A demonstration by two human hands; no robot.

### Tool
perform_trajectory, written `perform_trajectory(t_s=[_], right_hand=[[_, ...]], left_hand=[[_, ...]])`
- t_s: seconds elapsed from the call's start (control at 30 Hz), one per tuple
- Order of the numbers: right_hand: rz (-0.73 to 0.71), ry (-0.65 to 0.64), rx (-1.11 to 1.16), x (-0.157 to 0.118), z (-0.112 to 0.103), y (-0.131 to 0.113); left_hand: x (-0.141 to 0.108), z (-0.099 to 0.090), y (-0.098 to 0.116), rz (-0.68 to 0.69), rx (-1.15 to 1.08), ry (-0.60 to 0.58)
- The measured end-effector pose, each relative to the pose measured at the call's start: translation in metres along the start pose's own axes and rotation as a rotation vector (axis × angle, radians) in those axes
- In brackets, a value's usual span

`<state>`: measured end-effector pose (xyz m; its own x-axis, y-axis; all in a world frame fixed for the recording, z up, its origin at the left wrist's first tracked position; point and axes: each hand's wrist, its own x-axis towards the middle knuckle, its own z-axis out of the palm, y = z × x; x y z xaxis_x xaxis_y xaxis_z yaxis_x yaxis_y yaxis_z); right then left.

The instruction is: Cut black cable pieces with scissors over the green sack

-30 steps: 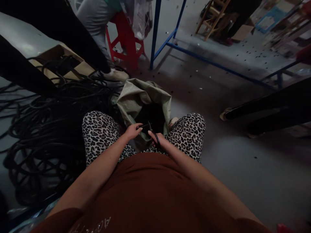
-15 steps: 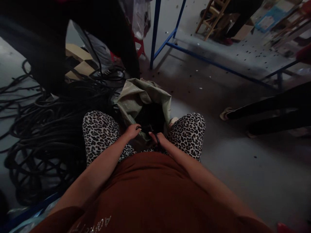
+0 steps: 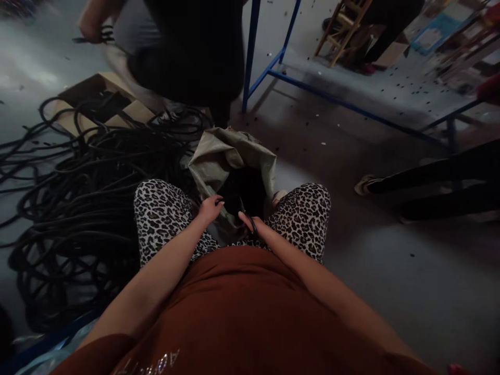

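Observation:
Between my knees stands an open greenish-grey sack [image 3: 209,151], its inside dark with black contents I cannot make out. My left hand [image 3: 210,210] is over the sack's near left rim, fingers pinched on a short black piece [image 3: 220,201], perhaps cord. A hand's width to the right, my right hand [image 3: 250,223] is closed around dark scissors [image 3: 253,229]. Their blades point up over the sack's mouth, and a black handle loop shows beside the wrist. The two hands are apart.
Black cords [image 3: 78,192] lie in a large tangled heap on the left, reaching a cardboard box [image 3: 68,117]. A co-worker's hand [image 3: 92,23] holds black cord beyond it. A blue metal frame [image 3: 312,89] stands ahead; another person's legs [image 3: 429,169] are at right.
The co-worker ahead has crouched or bent down, uncovering more of the cardboard box. My left hand has shifted slightly left, and the dark strand between my hands no longer shows.

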<state>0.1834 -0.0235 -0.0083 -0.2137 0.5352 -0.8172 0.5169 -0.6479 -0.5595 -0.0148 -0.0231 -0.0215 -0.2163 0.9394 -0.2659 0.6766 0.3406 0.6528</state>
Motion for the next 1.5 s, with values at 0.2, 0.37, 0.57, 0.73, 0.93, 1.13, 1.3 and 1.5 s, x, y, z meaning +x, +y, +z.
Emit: perform_trajectory(t_s=[0.2,0.37,0.57,0.73,0.93,1.13,1.3,1.5], right_hand=[[-0.047,-0.062,-0.061,0.002,-0.001,0.001],[-0.05,-0.044,-0.017,0.0,-0.001,0.001],[-0.005,0.026,-0.001,-0.006,-0.001,-0.006],[-0.003,0.085,0.013,-0.006,-0.003,-0.007],[-0.01,0.109,-0.051,-0.003,-0.003,-0.005],[-0.013,0.095,-0.171,-0.008,-0.004,-0.006],[0.0,0.112,-0.171,-0.009,-0.002,-0.006],[0.04,0.069,0.004,-0.013,-0.002,-0.01]], left_hand=[[-0.003,0.003,0.005,0.084,-0.006,-0.084],[-0.004,0.003,0.01,0.106,0.006,-0.139],[-0.006,0.001,0.011,0.09,-0.01,-0.181],[-0.006,0.0,0.006,0.057,0.009,-0.129],[-0.004,0.001,0.005,0.051,0.069,-0.169],[-0.002,0.0,0.007,-0.019,0.191,-0.209],[-0.002,0.001,0.005,-0.042,0.245,-0.214],[-0.002,-0.002,0.003,-0.025,0.117,-0.078]])
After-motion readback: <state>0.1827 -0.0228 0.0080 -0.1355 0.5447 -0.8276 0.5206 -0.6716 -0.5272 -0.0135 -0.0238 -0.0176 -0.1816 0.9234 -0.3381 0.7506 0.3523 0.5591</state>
